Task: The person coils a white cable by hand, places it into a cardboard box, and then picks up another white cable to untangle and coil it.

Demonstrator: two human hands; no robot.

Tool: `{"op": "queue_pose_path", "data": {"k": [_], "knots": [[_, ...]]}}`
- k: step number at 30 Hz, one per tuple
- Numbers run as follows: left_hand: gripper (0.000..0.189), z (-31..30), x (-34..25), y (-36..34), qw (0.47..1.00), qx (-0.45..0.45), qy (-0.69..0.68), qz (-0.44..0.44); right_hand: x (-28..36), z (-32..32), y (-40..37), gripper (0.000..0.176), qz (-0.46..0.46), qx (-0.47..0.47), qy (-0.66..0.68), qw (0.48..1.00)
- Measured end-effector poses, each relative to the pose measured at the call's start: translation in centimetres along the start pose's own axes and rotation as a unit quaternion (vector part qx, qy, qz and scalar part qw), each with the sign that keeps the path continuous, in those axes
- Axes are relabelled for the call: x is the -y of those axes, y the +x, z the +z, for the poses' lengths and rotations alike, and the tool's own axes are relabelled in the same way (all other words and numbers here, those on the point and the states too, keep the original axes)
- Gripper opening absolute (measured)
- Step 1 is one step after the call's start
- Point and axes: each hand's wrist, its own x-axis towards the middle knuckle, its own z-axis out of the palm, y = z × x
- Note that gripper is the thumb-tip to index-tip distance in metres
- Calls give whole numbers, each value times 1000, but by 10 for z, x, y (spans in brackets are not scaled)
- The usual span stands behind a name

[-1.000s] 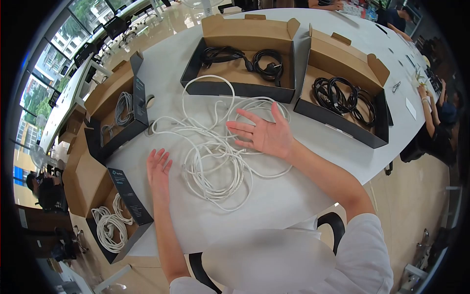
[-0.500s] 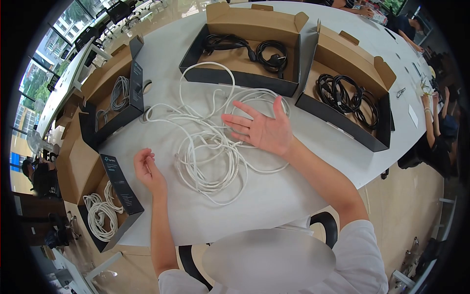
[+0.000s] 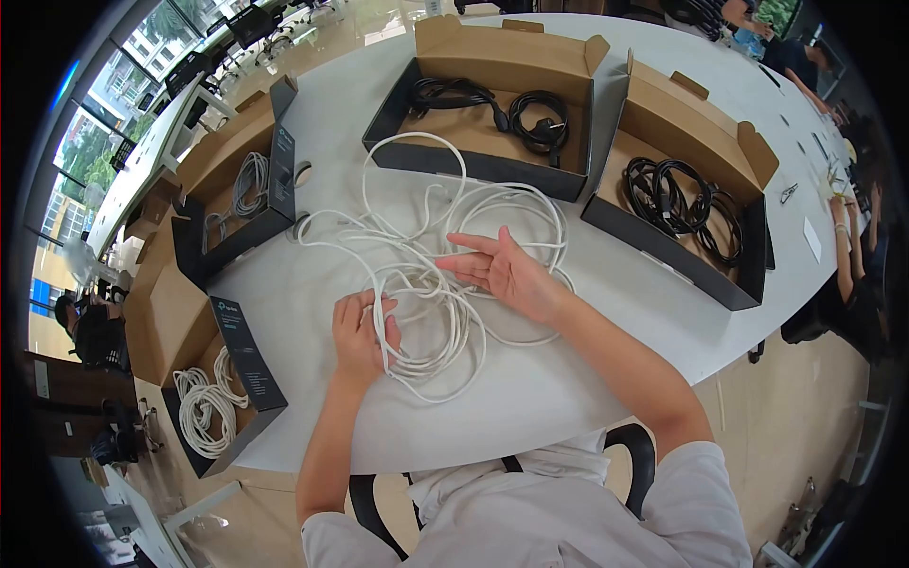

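A tangled heap of white network cable (image 3: 437, 355) lies in loose loops on the table before me. At its left edge is my left hand (image 3: 362, 331), fingers loosely curled and thumb apart, with a cable strand running between them; I cannot make out a firm grip. Over the right part of the heap is my right hand (image 3: 519, 276), palm turned partly up, fingers stretched out and thumb raised. It holds nothing. Whether its fingertips touch the strands beneath is hard to tell.
Behind the heap, an open box (image 3: 478, 161) and another open box (image 3: 677, 251) hold black power cables. On the left, one box (image 3: 279, 180) contains grey cable, and a nearer box (image 3: 254, 355) contains coiled white cable. Other people sit at the far right.
My left hand has moved right, from bare table to the heap's left edge. My right hand has lowered slightly, turned, and drawn its fingers closer together. The camera view has shifted a little.
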Motion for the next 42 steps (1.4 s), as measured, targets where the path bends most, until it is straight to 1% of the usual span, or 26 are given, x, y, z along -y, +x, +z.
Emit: {"op": "queue_pose_path", "data": {"k": [2, 5, 6, 9, 12, 15, 16, 17, 18, 19, 20, 21, 23, 24, 25, 27, 28, 30, 31, 33, 36, 37, 38, 39, 41, 42], "knots": [[27, 6, 4, 5, 996, -4, -51, -68, 3, -1, -1, 76, -1, 9, 32, 999], [26, 12, 2, 29, 997, 56, -43, -43, 2, -5, 0, 78, -3, 16, 49, 999], [24, 8, -11, 41, 995, 87, 1, -53, 1, -5, 0, 79, -2, 20, 50, 999], [19, 20, -7, 40, 995, 63, -7, -77, 1, -6, 0, 80, 1, 16, 66, 998], [19, 20, 8, 34, 998, 14, -45, -29, 2, -8, 2, 80, 8, 29, 82, 996], [11, 26, 30, 14, 962, 21, -196, -190, 5, -9, 5, 77, 15, 52, 66, 996], [14, 28, 34, 12, 931, -45, -296, -208, 5, -8, 4, 76, 14, 46, 52, 997], [16, 28, 39, 12, 880, -106, -380, -265, 6, -7, 4, 75, 14, 39, 38, 998], [18, 28, 44, 12, 813, -163, -460, -318, 6, -5, 4, 75, 14, 32, 24, 999], [20, 28, 48, 12, 732, -216, -533, -365, 5, -2, 5, 76, 10, 16, -21, 1000], [33, 21, 58, 11, 717, -190, -527, -415, 3, 2, 5, 79, 6, -1, -65, 998], [37, 18, 66, 12, 690, -212, -562, -405, 2, 5, 4, 81, 1, -19, -108, 994], [44, 17, 81, 13, 629, -255, -627, -382, -5, 7, 2, 67, -44, -18, -203, 978], [50, 8, 86, 16, 577, -234, -668, -408, -7, 12, 2, 60, -66, -16, -249, 966], [51, 4, 86, 17, 531, -230, -709, -403, -9, 18, 0, 58, -79, -25, -339, 937], [54, -4, 85, 18, 434, -222, -780, -391, -12, 35, -4, 57, -102, -38, -509, 854], [55, -7, 85, 17, 415, -206, -802, -378, -14, 44, -5, 57, -121, -43, -575, 808], [54, -10, 78, 22, 439, -186, -780, -405, -21, 60, -5, 57, -157, -50, -694, 701], [53, -12, 74, 24, 452, -174, -769, -418, -25, 60, -5, 55, -171, -56, -693, 699], [52, -7, 78, 20, 530, -125, -735, -405, -30, 58, -4, 52, -199, -69, -690, 693], [49, 2, 85, 15, 652, -43, -656, -379, -27, 56, -5, 44, -258, -70, -739, 618], [47, 4, 86, 12, 690, -14, -622, -369, -26, 55, -6, 42, -275, -73, -735, 615], [41, 12, 84, 12, 731, -28, -572, -372, -26, 54, -7, 40, -293, -76, -731, 612], [36, 12, 78, 14, 749, -19, -550, -370, -26, 52, -7, 39, -310, -79, -727, 608], [28, 9, 67, 17, 781, 1, -506, -365, -23, 48, -8, 39, -295, -83, -684, 662], [22, 12, 63, 15, 798, -4, -482, -362, -21, 50, -7, 39, -288, -86, -661, 687]]}}
